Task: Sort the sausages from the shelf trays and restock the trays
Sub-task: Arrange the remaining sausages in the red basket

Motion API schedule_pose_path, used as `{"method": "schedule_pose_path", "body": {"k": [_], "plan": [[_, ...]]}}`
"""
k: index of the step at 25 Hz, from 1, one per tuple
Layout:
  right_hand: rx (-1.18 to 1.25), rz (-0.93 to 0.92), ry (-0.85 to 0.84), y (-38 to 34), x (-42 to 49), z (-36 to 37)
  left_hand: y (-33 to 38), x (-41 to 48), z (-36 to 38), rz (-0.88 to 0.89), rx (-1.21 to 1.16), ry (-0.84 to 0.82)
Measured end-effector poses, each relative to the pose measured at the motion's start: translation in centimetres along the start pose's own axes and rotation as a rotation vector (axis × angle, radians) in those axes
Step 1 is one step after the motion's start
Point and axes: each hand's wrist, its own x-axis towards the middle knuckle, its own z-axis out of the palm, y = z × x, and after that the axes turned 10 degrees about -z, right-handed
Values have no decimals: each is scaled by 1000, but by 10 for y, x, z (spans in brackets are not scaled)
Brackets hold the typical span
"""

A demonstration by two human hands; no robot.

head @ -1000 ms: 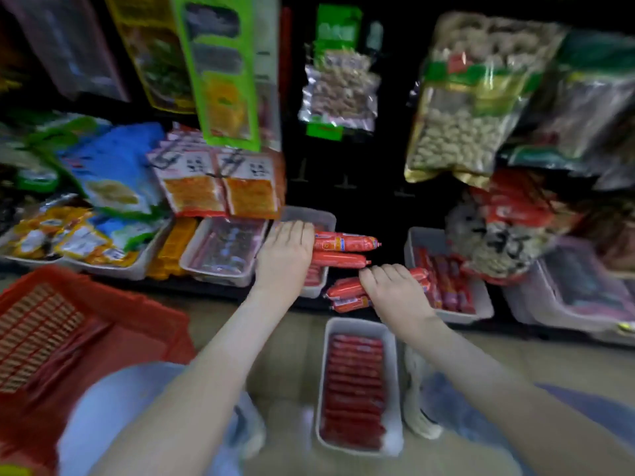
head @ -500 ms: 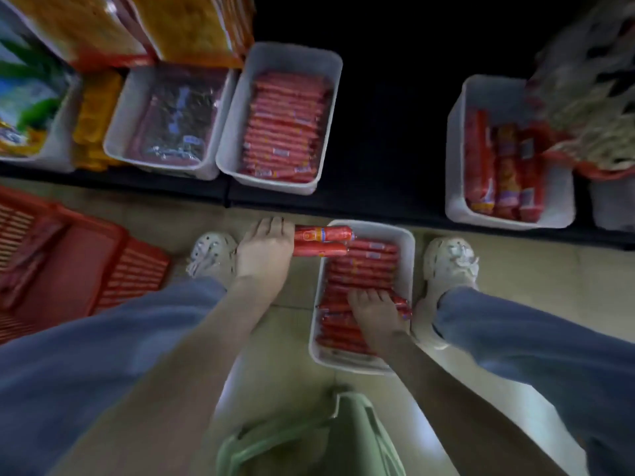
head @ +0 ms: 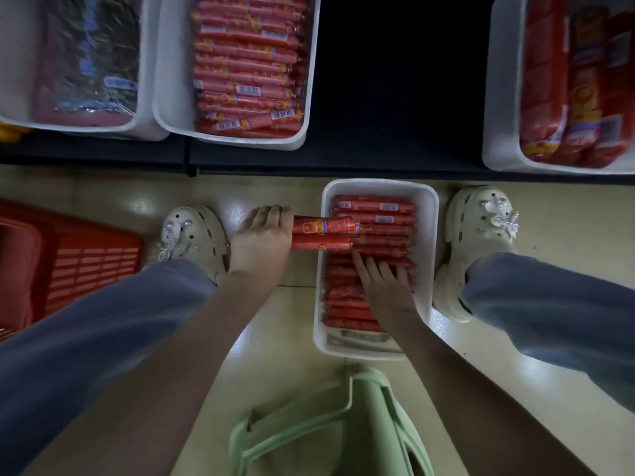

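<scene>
A white tray (head: 427, 231) of thin red sausages lies on the floor between my feet. My left hand (head: 261, 240) grips two thicker red sausages (head: 324, 233) by one end, and their free ends reach over the tray's left rim. My right hand (head: 385, 281) lies flat on the sausages in the floor tray, fingers spread, with nothing held in it. On the dark shelf above, a white tray (head: 165, 108) holds several pink-red sausages with barcodes. Another shelf tray (head: 491, 132) at the right holds larger red sausage packs.
A red plastic basket (head: 68, 266) stands on the floor at the left. A pale green plastic stool (head: 330, 427) is under me near the bottom edge. A third shelf tray (head: 144, 125) at the upper left holds dark packets. My two cream clogs flank the floor tray.
My view dropped from the shelf to the floor. Both hands came down from the shelf with sausages; the right hand's sausages are now laid in the floor tray, and the left still holds its two.
</scene>
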Motion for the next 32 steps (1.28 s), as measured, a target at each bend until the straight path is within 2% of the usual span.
{"method": "schedule_pose_path", "body": {"k": [4,6,8,15,21,23,26,29,32], "plan": [[97,38,54,13,-5,-2,7,0,8,16,-22,-27],[131,-31,64,15,-7,0,8,1,10,20,-31,-28],[156,-106,-1,10,-9,6,9,0,13,17,-39,-30],[140,-109,24,8,-10,16,11,-4,30,42,-23,-44],[173,20,-53,19,16,4,19,-3,37,-15,-63,-132],[118,-83,6,24,13,5,23,-1,36,-42,-101,-161],[50,-228,23,21,-11,18,32,1,32,-35,-134,-103],[42,-230,37,10,-28,28,45,2,34,14,-122,-49],[13,-275,19,1,-42,36,55,-3,44,34,-91,-81]]}}
